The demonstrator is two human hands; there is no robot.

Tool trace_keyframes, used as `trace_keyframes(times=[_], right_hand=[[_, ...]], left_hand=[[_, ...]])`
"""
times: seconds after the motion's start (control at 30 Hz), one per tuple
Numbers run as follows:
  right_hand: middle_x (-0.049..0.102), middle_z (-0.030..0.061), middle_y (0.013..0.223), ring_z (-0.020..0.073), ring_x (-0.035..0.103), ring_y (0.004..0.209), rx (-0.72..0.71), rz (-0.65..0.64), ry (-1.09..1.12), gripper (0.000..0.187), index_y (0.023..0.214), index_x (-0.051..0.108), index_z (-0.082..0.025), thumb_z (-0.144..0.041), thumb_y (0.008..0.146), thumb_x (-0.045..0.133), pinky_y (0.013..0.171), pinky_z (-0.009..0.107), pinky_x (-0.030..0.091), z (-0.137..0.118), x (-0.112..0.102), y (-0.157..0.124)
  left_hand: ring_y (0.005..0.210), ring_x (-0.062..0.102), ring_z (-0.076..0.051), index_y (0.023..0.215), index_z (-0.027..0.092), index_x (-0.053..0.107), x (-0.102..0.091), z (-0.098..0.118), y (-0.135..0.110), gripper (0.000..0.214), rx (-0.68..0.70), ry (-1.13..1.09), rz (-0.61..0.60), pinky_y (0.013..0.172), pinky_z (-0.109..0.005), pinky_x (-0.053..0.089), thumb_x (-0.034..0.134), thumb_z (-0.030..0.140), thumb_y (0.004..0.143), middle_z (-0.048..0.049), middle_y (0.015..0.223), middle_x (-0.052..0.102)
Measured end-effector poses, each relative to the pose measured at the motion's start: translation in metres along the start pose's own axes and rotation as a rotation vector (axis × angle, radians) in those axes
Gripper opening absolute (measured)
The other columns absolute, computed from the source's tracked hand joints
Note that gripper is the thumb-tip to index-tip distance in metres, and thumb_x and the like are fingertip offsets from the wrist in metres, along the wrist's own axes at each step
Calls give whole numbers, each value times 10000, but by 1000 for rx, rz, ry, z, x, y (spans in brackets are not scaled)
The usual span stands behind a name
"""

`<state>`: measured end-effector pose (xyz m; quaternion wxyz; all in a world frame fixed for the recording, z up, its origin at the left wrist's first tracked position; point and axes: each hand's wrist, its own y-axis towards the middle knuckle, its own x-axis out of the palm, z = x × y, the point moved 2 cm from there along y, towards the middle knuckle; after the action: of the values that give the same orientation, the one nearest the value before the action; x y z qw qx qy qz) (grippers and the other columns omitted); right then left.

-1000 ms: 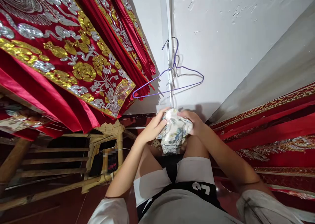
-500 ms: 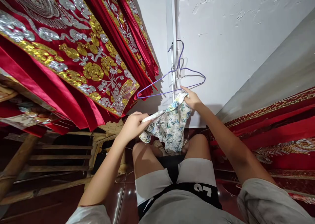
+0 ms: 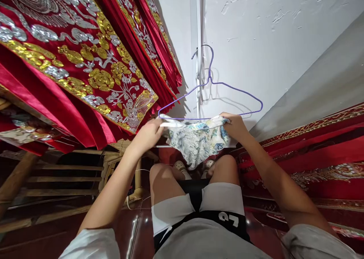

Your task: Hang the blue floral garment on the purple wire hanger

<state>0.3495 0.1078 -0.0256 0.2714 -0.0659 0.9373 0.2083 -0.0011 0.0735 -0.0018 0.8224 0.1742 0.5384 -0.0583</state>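
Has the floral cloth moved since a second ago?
Yes. The floral cloth has risen from knee level to the bottom bar of the purple hanger, and is now stretched between the left hand and right hand.

Bright, even light fills the white wall (image 3: 270, 43), which is nearly washed out. The hanger (image 3: 210, 82) throws a soft grey shadow just to its right, so the light comes from the left. Sequins on the red drape (image 3: 85, 69) glint, and the floor (image 3: 133, 228) shows a pale streak of glare. Under the bench (image 3: 57, 175) it is dim. The garment (image 3: 196, 141) at centre is sharp; the bottom corners are stretched and soft, and straight lines lean with wide-angle distortion
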Motion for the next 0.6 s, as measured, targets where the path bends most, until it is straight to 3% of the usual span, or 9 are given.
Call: trace_keyframes(times=[0.1,0.2,0.37,0.53,0.6], right_hand=[[639,9,693,186,537,695,-11,-3,-9,138,707,623,-199,-203,691,487,658,288,364,-9,-7,-4],[660,11,688,188,542,668,5,-19,-11,194,762,669,-199,-204,676,495,641,289,372,-15,-1,-10],[698,19,737,188,546,633,-26,8,-10,412,998,734,-206,-163,669,491,625,300,409,-23,2,-26],[768,73,995,162,563,604,125,312,-18,448,1233,678,-215,-245,789,629,568,292,461,-16,-36,-32],[773,88,978,157,566,583,200,338,17,496,1290,662,-184,-311,811,687,535,288,456,-15,-54,-26]], left_hand=[[1051,656,-283,957,180,639,-17,24,18,309,86,-94,197,990,-425,502,395,368,992,-144,1130,712],[1053,656,-252,992,178,632,-23,41,39,236,144,-218,283,966,-384,510,464,343,981,-125,1144,716],[1092,662,-228,1236,177,647,-16,44,67,327,264,-279,311,976,-363,504,475,263,972,-104,1180,721],[1053,648,-251,1203,182,695,-19,36,72,355,190,-175,273,966,-391,499,434,299,992,-99,1133,724],[1002,640,-250,1165,191,699,-22,37,72,337,176,-134,249,935,-386,498,434,318,1001,-92,1073,717]])
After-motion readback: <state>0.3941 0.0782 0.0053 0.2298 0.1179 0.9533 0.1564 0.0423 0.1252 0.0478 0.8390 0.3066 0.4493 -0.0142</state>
